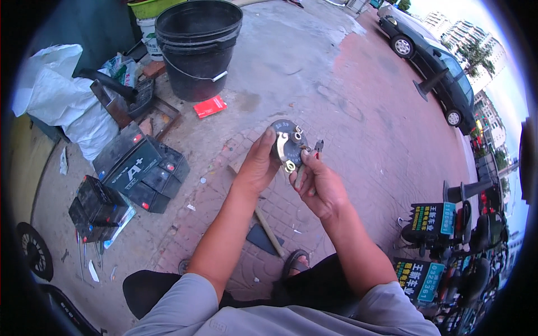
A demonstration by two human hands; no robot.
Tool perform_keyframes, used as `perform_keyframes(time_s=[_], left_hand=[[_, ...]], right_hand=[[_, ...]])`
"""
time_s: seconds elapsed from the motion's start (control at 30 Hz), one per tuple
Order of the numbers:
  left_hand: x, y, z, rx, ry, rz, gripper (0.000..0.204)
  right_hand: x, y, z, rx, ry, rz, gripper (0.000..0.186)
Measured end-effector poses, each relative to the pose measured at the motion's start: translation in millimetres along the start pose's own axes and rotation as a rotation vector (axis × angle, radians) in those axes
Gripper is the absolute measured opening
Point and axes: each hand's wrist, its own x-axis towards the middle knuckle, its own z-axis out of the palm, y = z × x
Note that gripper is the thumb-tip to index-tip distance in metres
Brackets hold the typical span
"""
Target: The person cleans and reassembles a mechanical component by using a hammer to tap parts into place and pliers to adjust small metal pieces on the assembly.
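A round black disc-shaped part (pixel 293 149) with a gold-coloured metal bracket across its face is held up in front of me. My left hand (pixel 260 165) is closed on its left edge, the thumb along the upper side. At the disc's right edge, my right hand (pixel 324 190) is closed on what looks like a pair of pliers (pixel 319 147), whose dark jaws point up and away with a bit of red below them. The fingertips of that hand are close against the bracket, and the grip hides most of the tool.
Below my hands a hammer-like tool with a wooden handle (pixel 270 232) lies on the paving by my feet. Black batteries (pixel 137 168), a white sack (pixel 73 106) and a black bucket (pixel 196 61) stand left. Parked electric bikes (pixel 468 241) and a dark car (pixel 431 61) are right.
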Motion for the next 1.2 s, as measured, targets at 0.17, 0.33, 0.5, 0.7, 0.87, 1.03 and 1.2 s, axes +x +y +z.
perform_keyframes(time_s=[0.17, 0.33, 0.5, 0.7, 0.87, 1.03, 1.2], left_hand=[[9.2, 5.5, -2.8, -0.016, 0.210, -0.041, 0.060], [12.3, 10.1, -9.6, -0.041, 0.241, 0.012, 0.071], [8.5, 7.2, -4.9, -0.365, 0.096, -0.079, 0.079], [12.7, 34.1, -27.7, -0.326, 0.212, 0.006, 0.056], [8.7, 56.6, -58.6, -0.176, 0.274, 0.054, 0.043], [10.9, 55.6, -62.4, -0.006, 0.271, 0.145, 0.036], [7.0, 59.5, -47.7, 0.057, 0.273, 0.143, 0.034]], right_hand=[[13.2, 15.2, 3.8, -0.001, 0.015, -0.004, 0.018], [13.6, 17.9, 18.8, 0.023, 0.040, -0.001, 0.016], [15.5, 24.7, 11.0, 0.009, -0.111, -0.020, 0.017], [-5.1, 24.0, 28.9, -0.282, -0.013, 0.008, 0.024], [-27.1, 28.4, 31.3, -0.474, -0.273, 0.124, 0.036], [-24.6, 41.7, 27.4, -0.565, -0.428, 0.231, 0.038], [-26.3, 41.3, 28.6, -0.563, -0.406, 0.256, 0.039]])
